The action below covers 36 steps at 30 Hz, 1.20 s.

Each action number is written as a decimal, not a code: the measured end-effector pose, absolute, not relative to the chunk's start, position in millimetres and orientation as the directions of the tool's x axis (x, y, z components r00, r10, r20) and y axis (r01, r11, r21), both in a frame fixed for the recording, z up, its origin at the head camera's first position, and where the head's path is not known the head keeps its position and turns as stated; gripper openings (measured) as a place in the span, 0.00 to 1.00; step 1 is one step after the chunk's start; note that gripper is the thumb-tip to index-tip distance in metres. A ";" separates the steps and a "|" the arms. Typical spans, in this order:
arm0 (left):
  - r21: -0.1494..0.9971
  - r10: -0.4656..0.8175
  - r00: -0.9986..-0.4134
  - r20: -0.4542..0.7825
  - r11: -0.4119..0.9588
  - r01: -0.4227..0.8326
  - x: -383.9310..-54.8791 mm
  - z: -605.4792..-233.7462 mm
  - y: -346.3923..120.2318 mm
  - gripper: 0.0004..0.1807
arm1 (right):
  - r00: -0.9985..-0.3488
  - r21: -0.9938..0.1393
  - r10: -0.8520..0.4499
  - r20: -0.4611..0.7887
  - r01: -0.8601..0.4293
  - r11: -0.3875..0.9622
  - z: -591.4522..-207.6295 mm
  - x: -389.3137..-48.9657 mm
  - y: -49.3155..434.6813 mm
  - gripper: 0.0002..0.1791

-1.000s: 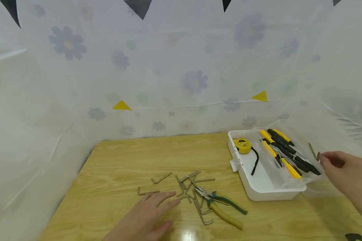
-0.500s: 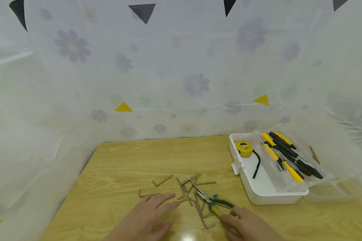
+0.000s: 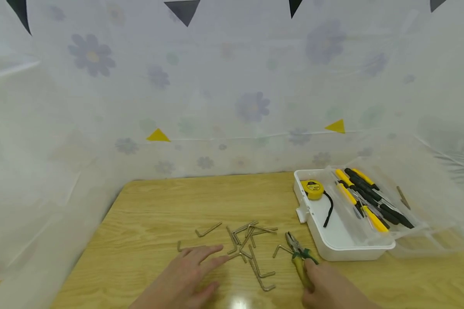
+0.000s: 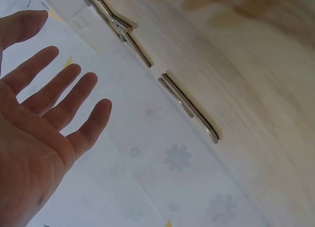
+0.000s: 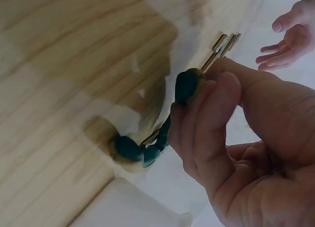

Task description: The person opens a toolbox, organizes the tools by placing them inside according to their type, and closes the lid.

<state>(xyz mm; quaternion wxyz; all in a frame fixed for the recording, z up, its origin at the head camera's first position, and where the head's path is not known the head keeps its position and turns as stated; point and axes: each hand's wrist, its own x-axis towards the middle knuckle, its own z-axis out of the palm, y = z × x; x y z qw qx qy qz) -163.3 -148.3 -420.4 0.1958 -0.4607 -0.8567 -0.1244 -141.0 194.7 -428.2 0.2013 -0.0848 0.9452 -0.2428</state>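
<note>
In the head view my right hand [image 3: 328, 286] grips the handles of a pair of combination pliers [image 3: 298, 256], whose metal nose points away from me. Green handle parts of the pliers [image 5: 129, 148] show in the right wrist view, partly behind the curled fingers. An L-shaped hex key [image 3: 276, 251] lies by the pliers' nose. Left of it is a loose heap of several hex keys [image 3: 255, 260]. My left hand [image 3: 189, 274] is at the heap's near left side, its fingers spread and holding nothing; it partly covers another hex key [image 3: 179, 246].
A white toolbox [image 3: 352, 254] stands at right with its clear lid [image 3: 429, 223] folded back. It holds a yellow tape measure [image 3: 313, 189]. Screwdrivers [image 3: 365, 193] lie over its lid side, and a hex key [image 3: 403, 198] lies in the lid. A patterned sheet [image 3: 224, 98] hangs behind.
The right hand has left the hex key in the lid, come back to the pliers, taken their handles and moved them right, off the heap. My left hand has stayed in place.
</note>
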 end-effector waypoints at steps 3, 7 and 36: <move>0.028 0.740 -0.509 0.439 0.556 0.831 -163.6 -421.3 -149.2 0.36 | -0.926 -0.431 -0.217 -0.309 -0.068 0.900 -423.7 -141.3 192.9 0.17; 0.023 0.740 -0.513 0.435 0.560 0.828 -163.8 -421.5 -150.0 0.35 | -0.944 -0.246 -0.288 -0.163 -0.244 0.938 -415.3 -149.3 180.3 0.16; 0.029 0.741 -0.480 0.469 0.530 0.847 -163.6 -423.2 -148.7 0.34 | -0.832 -0.025 -0.551 -0.070 -0.550 0.835 -426.9 -202.5 152.7 0.10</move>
